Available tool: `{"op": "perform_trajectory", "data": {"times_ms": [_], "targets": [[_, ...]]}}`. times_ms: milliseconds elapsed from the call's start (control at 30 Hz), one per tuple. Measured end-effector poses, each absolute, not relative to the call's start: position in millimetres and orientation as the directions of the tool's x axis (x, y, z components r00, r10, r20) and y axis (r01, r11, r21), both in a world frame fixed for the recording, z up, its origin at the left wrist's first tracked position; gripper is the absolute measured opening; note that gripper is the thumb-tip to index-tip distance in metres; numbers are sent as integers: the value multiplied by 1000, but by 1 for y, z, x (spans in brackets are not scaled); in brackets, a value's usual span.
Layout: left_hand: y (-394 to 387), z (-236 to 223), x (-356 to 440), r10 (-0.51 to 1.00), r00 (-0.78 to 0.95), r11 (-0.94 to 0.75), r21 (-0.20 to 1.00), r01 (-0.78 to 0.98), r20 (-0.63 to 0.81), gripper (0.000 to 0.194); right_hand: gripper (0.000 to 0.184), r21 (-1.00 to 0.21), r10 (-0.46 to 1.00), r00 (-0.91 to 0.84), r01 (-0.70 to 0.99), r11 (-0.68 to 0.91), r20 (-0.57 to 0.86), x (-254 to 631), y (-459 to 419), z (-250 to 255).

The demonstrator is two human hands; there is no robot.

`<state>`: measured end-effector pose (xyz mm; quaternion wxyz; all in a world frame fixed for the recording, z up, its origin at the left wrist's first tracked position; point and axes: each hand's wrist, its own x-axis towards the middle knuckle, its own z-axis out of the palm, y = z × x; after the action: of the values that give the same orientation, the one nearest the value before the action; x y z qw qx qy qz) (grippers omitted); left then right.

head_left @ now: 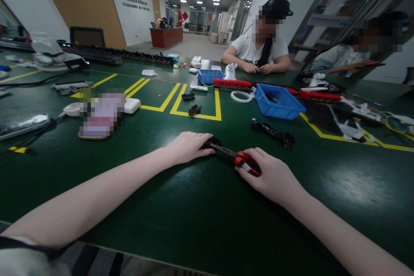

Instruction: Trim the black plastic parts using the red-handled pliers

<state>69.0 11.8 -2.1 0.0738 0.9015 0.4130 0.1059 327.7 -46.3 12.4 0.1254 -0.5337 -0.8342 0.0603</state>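
In the head view my right hand [270, 174] is closed around the red and black handles of long-nose pliers [247, 163]. The pliers' jaws point left and reach a small black part [215, 141]. My left hand [190, 146] pinches that part, its fingers hiding much of it. Whether the jaws grip the part or only touch it, I cannot tell. Beyond the pliers lies a longer black jointed part [273, 133] on the green table [181, 224].
Two small black pieces [194, 110] lie within a yellow taped square. Behind are a blue bin [280, 102], a white ring [241, 96] and a smaller blue tray [210, 76]. A phone [101, 116] stands left. Across the table sit two people [258, 51].
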Motion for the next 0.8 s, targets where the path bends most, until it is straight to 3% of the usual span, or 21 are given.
{"op": "perform_trajectory", "data": {"times_ms": [567,800], "targets": [[9,0,69,763,632,-646,174,743,136,45,34,-315,903,-414,847,428,115,333,-45,12],[10,1,70,774,619,-633,212,745,133,43,36,-274,900,-412,858,436,143,330,-48,15]]}}
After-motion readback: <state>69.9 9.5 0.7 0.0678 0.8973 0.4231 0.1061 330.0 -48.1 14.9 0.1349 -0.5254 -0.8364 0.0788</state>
